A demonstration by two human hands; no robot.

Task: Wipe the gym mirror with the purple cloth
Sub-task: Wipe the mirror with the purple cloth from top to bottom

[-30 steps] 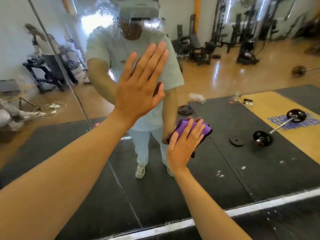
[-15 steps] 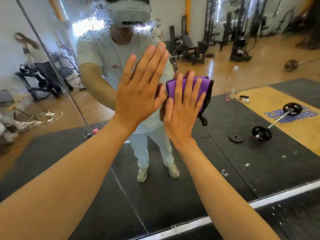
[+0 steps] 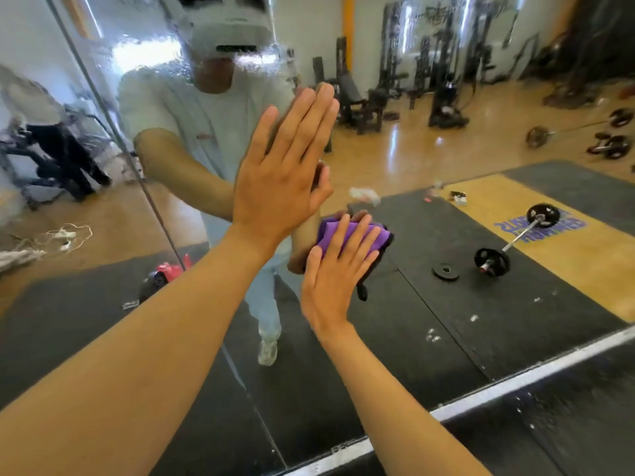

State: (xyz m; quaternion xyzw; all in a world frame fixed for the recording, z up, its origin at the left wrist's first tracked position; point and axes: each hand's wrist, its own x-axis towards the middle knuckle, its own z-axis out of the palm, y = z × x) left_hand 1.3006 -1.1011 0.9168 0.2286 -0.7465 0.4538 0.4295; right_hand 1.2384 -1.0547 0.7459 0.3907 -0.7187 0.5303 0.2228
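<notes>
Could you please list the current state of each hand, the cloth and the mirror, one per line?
left hand: open, fingers straight, flat against the glass.
right hand: open, straight fingers pressing the cloth to the glass.
purple cloth: bunched under the right hand, against the mirror.
mirror: wet with droplets across the upper part; lower part looks clearer.

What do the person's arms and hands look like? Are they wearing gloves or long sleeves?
No gloves and no long sleeves. Both forearms are bare all the way down the picture, and the left hand and right hand are bare too. No watch, rings or bracelets show on the wrists or fingers.
</notes>
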